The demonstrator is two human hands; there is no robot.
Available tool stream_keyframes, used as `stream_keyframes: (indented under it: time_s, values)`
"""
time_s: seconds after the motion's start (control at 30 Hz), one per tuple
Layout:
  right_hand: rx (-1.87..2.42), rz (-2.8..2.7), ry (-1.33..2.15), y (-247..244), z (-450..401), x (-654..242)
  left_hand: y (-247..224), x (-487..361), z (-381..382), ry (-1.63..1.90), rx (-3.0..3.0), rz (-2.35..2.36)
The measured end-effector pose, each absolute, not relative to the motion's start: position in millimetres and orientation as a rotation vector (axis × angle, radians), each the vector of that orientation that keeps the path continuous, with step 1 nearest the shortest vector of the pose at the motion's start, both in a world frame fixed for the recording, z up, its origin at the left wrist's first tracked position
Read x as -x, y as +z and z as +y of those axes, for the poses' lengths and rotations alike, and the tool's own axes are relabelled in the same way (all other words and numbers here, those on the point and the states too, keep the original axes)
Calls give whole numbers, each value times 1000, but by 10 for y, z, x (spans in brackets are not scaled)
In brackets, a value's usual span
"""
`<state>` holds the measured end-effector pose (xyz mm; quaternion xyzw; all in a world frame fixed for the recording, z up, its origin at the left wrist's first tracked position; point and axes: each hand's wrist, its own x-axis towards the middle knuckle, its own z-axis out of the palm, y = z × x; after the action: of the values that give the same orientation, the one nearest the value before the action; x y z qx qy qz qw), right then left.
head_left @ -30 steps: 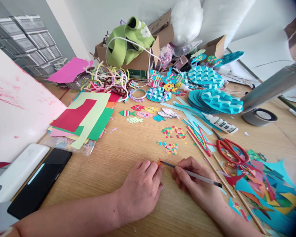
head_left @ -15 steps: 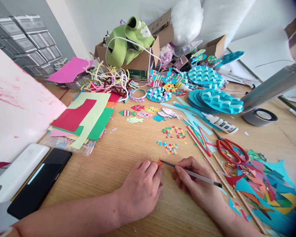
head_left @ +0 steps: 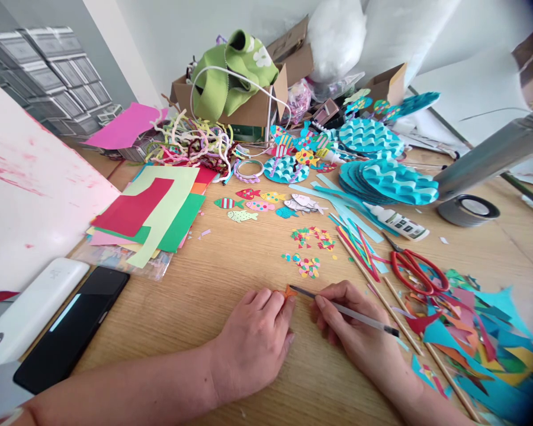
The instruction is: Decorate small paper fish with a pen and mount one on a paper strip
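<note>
My left hand (head_left: 260, 331) presses a small orange paper piece (head_left: 289, 290) against the wooden table, its fingers together and covering most of the piece. In my right hand (head_left: 353, 316) is a grey pen (head_left: 359, 318), pinched between thumb and fingers, with its tip at the orange paper's edge. Beyond my hands lie small round paper dots (head_left: 310, 267) and, above them, tiny coloured paper triangles (head_left: 313, 238). Several paper fish (head_left: 260, 206) are spread farther back.
Red-handled scissors (head_left: 420, 271), a glue bottle (head_left: 397, 222) and wooden sticks (head_left: 448, 378) lie right, beside paper scraps (head_left: 479, 337). Stacked coloured sheets (head_left: 173, 219) and a black phone (head_left: 73, 328) are left. Blue wavy discs (head_left: 395, 180) stand behind, near a metal cylinder (head_left: 493, 154).
The pen tip has shifted very slightly at the orange paper, and a little more of the paper shows. Both hands otherwise keep nearly the same place.
</note>
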<state>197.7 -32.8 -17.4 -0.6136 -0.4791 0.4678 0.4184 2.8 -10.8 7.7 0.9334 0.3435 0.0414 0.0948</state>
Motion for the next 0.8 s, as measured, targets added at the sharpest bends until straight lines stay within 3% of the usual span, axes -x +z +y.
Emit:
stream_keyframes:
  time_s: [0.8]
  values:
    - [1469, -1335, 1155, -153, -336, -2024, 45, -25, -116, 161, -2786, 1015]
